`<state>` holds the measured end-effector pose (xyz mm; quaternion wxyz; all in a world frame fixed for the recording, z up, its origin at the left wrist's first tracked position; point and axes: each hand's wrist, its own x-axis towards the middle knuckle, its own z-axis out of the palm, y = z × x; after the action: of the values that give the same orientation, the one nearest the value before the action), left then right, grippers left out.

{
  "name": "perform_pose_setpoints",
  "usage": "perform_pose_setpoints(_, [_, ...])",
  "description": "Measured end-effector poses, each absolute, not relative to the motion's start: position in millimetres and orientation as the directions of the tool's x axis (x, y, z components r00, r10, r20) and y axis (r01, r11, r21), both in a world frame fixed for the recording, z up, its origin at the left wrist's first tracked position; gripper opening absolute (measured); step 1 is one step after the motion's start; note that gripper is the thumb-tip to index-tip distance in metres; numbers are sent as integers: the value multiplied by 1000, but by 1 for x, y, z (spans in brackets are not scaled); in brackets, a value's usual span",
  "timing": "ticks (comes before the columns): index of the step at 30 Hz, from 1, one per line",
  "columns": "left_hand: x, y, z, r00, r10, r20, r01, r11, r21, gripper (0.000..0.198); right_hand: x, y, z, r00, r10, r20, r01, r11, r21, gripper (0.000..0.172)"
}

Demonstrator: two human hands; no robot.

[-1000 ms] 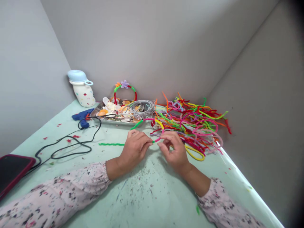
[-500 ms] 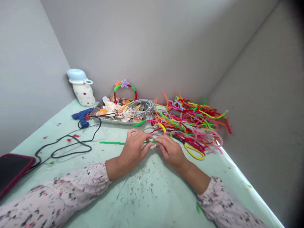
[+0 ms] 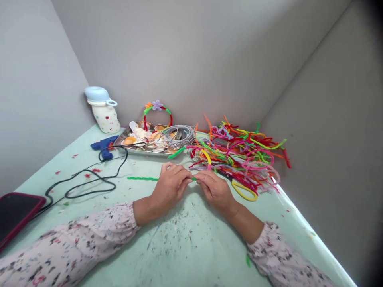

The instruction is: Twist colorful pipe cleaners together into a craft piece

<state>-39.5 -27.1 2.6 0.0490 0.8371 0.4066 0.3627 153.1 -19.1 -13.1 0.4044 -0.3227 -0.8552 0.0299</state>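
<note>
A green pipe cleaner runs through both hands and sticks out to the left, low over the tabletop. My left hand pinches it between thumb and fingers. Close beside, my right hand is closed on the same pipe cleaner, whose green shows in the small gap between the fingertips. Behind the right hand curves a band of green, pink and yellow pipe cleaner; its lower end disappears at the hand, so I cannot tell whether it is joined to the green one.
Behind my hands lies a metal tray of seashells with coiled grey cord and a flowered hoop. Right of it are piled pipe cleaners and yellow-handled scissors. A blue glue gun, bottle and phone stand left.
My left thumb and fingers have drawn together on the green pipe cleaner. Its free left end has shifted slightly right, and the curved band has tilted a little.
</note>
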Motion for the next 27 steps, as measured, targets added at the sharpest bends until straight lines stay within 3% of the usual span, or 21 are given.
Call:
perform_pose_setpoints(15, [-41,-27,2,400,700,592,616,-684,392,15,154,-18,-13,-467,590,659,435,802,-410,29])
perform_pose_setpoints(27, [-39,-26,-2,432,718,546,632,-673,385,14,154,-14,-17,-493,540,682,457,828,-325,25])
